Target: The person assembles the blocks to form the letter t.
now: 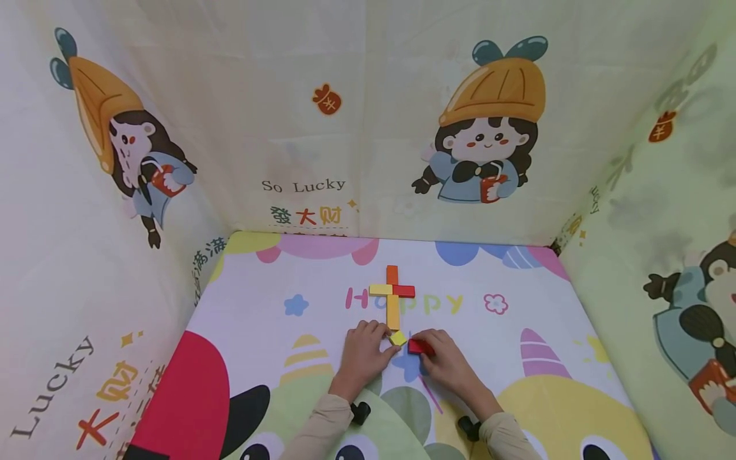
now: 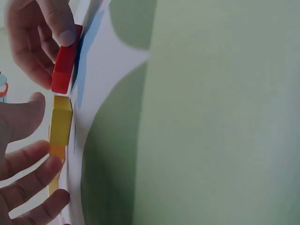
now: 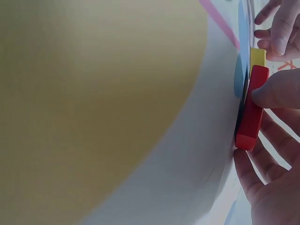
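A small yellow block (image 1: 398, 338) lies at the lower end of a cross-shaped layout of blocks. My left hand (image 1: 365, 353) is beside it, thumb and fingers spread around its left side; in the left wrist view a gap shows between the thumb and the yellow block (image 2: 61, 121). My right hand (image 1: 446, 359) pinches a red block (image 1: 420, 347), its thumb on the face of the red block (image 3: 253, 110) and fingers behind. One end of this red block is close to the yellow one. Above them, a long orange-yellow block (image 1: 393, 312) forms the cross's stem.
A pale yellow block (image 1: 380, 290) and another red block (image 1: 404, 291) form the arms of the cross, with an orange block (image 1: 392, 275) on top. The printed tabletop (image 1: 339, 275) is bounded by cloth walls (image 1: 379, 140) at the back and both sides.
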Available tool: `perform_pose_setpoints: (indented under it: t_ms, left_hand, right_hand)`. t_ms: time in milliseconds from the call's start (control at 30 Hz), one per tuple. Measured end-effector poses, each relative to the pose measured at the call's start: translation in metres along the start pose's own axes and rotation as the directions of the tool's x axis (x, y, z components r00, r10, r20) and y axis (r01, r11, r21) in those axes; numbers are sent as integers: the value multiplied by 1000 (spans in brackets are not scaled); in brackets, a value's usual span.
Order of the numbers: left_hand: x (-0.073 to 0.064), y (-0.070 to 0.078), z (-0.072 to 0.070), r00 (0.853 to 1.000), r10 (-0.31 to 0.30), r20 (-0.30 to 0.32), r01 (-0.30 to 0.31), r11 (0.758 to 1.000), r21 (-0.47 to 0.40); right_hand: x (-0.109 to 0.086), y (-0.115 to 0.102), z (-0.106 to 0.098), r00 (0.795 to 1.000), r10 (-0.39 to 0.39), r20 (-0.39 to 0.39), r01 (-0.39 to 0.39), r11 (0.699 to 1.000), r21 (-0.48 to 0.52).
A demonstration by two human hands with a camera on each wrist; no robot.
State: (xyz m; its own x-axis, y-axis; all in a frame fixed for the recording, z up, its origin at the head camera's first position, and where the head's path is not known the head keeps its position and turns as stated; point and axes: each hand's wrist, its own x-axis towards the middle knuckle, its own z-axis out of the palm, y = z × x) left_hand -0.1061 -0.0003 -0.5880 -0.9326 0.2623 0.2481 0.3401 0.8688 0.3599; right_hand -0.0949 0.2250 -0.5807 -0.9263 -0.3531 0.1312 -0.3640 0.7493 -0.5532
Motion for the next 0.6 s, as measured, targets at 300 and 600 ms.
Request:
perform_pose_setpoints:
  t_ms: [300, 600]
  left_hand:
    - [1, 5, 1, 999, -12, 40, 9, 998, 61]
    - [0, 7, 0, 999, -10, 47, 5, 996, 93]
  right_hand:
    - [0, -2, 2, 1000, -4, 1, 4, 1000, 3]
    - [0, -3, 4, 1000, 21, 10, -21, 1000, 0]
